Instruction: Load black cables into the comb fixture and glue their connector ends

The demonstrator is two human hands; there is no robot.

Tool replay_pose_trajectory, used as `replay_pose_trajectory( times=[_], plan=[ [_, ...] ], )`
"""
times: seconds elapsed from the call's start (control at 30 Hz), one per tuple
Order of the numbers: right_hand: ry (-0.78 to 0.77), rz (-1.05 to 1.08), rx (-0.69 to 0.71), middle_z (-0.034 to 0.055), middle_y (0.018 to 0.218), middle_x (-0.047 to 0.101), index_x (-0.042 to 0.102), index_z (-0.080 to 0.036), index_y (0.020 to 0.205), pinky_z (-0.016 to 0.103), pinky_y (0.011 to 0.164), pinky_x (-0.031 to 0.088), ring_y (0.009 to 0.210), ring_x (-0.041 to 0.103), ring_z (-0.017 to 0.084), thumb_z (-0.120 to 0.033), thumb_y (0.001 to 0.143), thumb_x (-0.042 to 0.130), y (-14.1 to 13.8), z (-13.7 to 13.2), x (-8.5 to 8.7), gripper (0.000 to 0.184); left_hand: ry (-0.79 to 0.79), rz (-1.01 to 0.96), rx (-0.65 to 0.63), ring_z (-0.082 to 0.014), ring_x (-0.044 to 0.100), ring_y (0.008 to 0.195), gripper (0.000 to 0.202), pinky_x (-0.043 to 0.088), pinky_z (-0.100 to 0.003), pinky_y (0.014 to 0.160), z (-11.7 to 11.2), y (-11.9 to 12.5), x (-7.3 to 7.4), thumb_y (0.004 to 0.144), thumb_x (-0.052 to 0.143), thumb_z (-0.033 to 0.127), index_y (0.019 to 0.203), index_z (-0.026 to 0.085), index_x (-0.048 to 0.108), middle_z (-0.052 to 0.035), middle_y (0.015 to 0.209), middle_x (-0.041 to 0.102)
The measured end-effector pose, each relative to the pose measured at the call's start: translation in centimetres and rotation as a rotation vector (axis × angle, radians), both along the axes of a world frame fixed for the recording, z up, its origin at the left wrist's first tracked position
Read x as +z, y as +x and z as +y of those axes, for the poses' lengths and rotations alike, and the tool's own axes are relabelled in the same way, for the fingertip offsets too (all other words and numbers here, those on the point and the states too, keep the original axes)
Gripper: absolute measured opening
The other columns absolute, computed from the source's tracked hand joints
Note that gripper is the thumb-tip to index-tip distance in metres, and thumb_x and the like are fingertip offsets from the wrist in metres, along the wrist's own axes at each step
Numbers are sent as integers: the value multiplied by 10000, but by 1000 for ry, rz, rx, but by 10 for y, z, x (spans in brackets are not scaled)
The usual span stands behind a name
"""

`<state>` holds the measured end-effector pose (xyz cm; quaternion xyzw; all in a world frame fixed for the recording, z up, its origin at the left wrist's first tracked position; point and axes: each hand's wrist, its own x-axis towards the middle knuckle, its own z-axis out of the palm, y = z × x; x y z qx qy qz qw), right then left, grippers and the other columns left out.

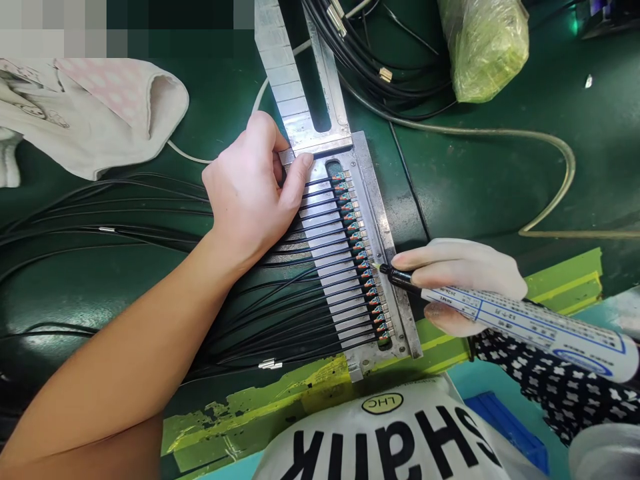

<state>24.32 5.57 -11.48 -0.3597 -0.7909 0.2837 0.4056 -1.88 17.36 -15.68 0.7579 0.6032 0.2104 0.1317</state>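
Note:
My left hand (253,190) rests curled on the upper part of a metal comb fixture (395,303), thumb pressing its top bar. The fixture holds several thin black cables (300,293) in parallel slots, their stripped coloured wire ends (361,253) lined up along a channel. My right hand (463,273), in a white glove, grips a white marker pen (525,320). The pen's tip touches the wire ends about midway down the row.
A second metal rail (285,73) runs up from the fixture. Black cable bundles (390,73) and a plastic-wrapped green bundle (485,47) lie at the top. A pink-and-white cloth (95,113) sits top left. A beige cable (500,133) loops right. Yellow tape (280,393) marks the bench edge.

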Motion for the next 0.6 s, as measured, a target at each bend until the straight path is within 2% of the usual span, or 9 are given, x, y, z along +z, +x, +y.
replay_pose_trajectory(
  times=[0.13, 0.37, 0.6],
  plan=[
    [-1, -9, 14, 113, 1043, 781, 708, -185, 1006, 347, 704, 659, 840, 765, 227, -289, 912, 709, 1, 0, 0, 140, -38, -12, -1, -204, 659, 864, 251, 482, -373, 916, 1, -1, -2, 934, 571, 474, 973, 253, 460, 18, 784, 513],
    [14, 21, 2, 115, 1043, 781, 710, -190, 1035, 356, 689, 661, 840, 767, 233, -243, 906, 700, 1, 0, -1, 140, 59, -14, -26, -168, 647, 747, 233, 511, -348, 802, 2, -1, -3, 905, 618, 409, 930, 227, 474, 40, 730, 511],
    [1, 4, 33, 130, 1043, 781, 706, -184, 1032, 365, 654, 651, 807, 765, 236, -238, 894, 702, 3, 0, 0, 148, 4, -25, -1, -214, 668, 790, 206, 530, -376, 815, 1, 0, 0, 915, 616, 432, 940, 264, 499, 15, 745, 548]
  ],
)
